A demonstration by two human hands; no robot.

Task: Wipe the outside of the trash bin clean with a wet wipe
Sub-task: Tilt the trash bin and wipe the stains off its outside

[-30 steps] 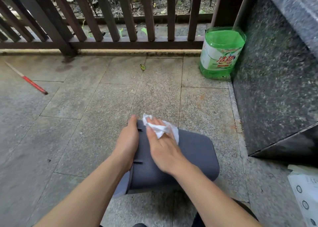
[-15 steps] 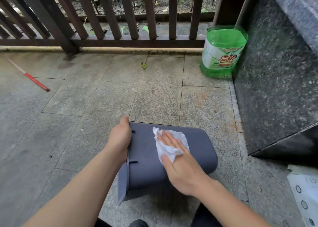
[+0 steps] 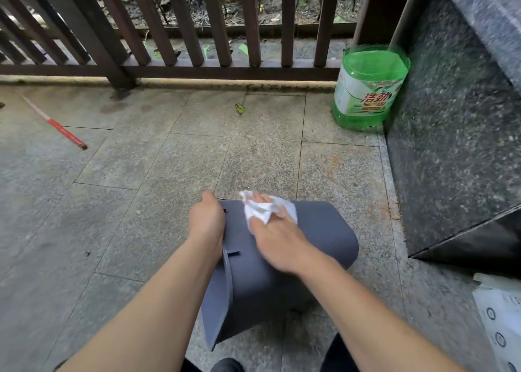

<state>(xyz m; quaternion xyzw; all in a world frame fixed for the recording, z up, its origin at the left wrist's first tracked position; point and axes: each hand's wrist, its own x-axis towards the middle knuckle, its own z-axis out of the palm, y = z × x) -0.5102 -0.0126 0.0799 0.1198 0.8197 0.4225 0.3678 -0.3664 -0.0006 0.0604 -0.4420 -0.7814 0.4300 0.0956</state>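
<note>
Head view | trash bin (image 3: 318, 247) lies on its side on the paved floor (image 3: 141, 174) | left hand (image 3: 207, 221) grips its rim | right hand (image 3: 277, 239) presses wet wipe (image 3: 260, 209) onto upper wall, fingers apparently spread (blurred) | progress: mid-wipe; underside and base unseen, probably left.

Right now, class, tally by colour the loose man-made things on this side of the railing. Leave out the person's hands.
Grey: 1, trash bin
White: 2, wet wipe and printed sheet
Green: 1, bottle
Red: 1, red-ended stick
Total: 5
</note>
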